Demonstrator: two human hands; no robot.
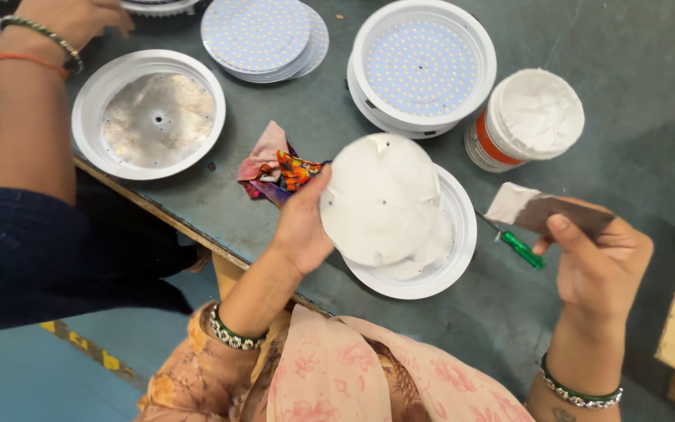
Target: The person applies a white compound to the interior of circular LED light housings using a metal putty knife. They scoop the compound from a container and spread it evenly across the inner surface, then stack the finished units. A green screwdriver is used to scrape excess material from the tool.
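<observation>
Below, our left hand (pixel 302 227) tilts a paste-coated disc (pixel 380 199) over the white housing (pixel 451 266); our right hand (pixel 599 258) pinches a paste-tipped scraper (pixel 537 209) near the paste tub (pixel 529 117).

left hand (pixel 300 227): white disc (pixel 380 199) | right hand (pixel 599 262): paste-smeared card (pixel 537 209)

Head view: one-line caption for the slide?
Left hand holds a paste-coated disc over a white round housing; right hand holds a flat spreader.

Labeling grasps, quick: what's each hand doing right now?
Left hand: closed on the white paste-coated disc, over the round housing.
Right hand: closed on a flat spreader card.
</observation>
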